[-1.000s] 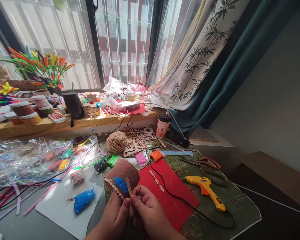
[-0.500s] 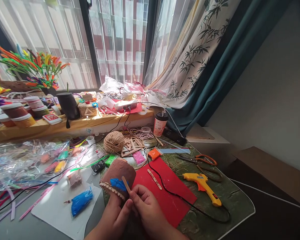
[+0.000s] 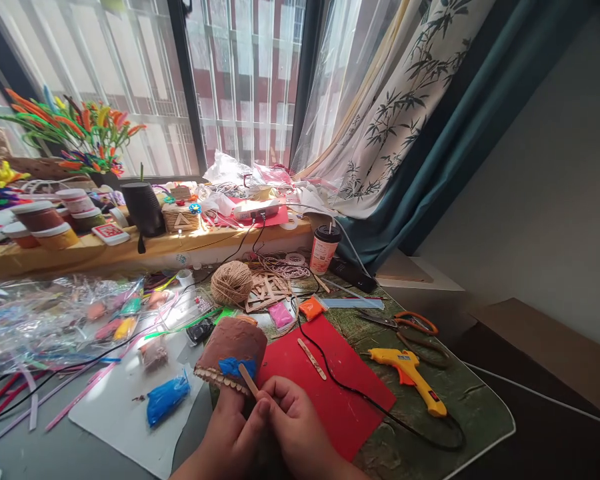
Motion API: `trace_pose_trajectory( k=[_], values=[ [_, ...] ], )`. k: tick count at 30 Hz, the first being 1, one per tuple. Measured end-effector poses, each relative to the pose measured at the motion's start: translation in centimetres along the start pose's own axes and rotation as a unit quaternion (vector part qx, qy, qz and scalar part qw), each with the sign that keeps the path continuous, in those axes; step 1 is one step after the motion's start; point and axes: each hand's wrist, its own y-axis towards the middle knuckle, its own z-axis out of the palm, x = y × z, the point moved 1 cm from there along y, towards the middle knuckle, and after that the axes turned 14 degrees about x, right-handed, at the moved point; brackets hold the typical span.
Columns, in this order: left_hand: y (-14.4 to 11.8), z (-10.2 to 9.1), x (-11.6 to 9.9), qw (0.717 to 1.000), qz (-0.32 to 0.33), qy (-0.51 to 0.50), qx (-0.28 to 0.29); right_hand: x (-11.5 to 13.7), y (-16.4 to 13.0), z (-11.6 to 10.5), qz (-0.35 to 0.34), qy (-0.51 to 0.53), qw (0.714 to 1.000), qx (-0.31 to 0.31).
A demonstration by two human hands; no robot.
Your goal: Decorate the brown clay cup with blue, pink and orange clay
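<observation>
A brown clay-covered cylinder (image 3: 233, 341), tilted on its side, has a row of pale pieces along its near rim. My left hand (image 3: 223, 433) holds it from below, with most of the fingers hidden under or inside it. On its side lies a smeared patch of blue clay (image 3: 229, 367). Pinched in my right hand (image 3: 294, 415) is a wooden craft stick (image 3: 249, 381), its tip pressed against the blue patch. Left of my hands, a bag of blue clay (image 3: 167, 399) rests on a white sheet (image 3: 125, 427).
Under and right of my hands lies red paper (image 3: 350, 400) with another craft stick (image 3: 311, 359). Farther right are a yellow glue gun (image 3: 413, 377) with its black cord, and scissors (image 3: 400, 321). Behind stand a twine ball (image 3: 231, 283) and a lidded cup (image 3: 325, 250).
The stick's tip has moved across the blue clay, and its angle is lower. The cylinder has turned slightly in my left hand. The whole view has shifted a little.
</observation>
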Motion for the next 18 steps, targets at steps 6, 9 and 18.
trace_pose_trajectory(
  k=[6,9,18],
  values=[
    [0.0,0.1,0.3,1.000,-0.013,-0.015,-0.001,0.2,-0.1,0.1,-0.001,-0.033,0.999,0.003],
    [0.4,0.1,0.3,0.999,-0.013,-0.040,-0.006,0.4,-0.3,-0.1,-0.027,-0.039,0.999,-0.001],
    [0.6,-0.3,1.4,0.997,0.032,-0.061,0.023,4.0,0.7,-0.3,0.012,-0.090,0.995,0.036]
  ],
)
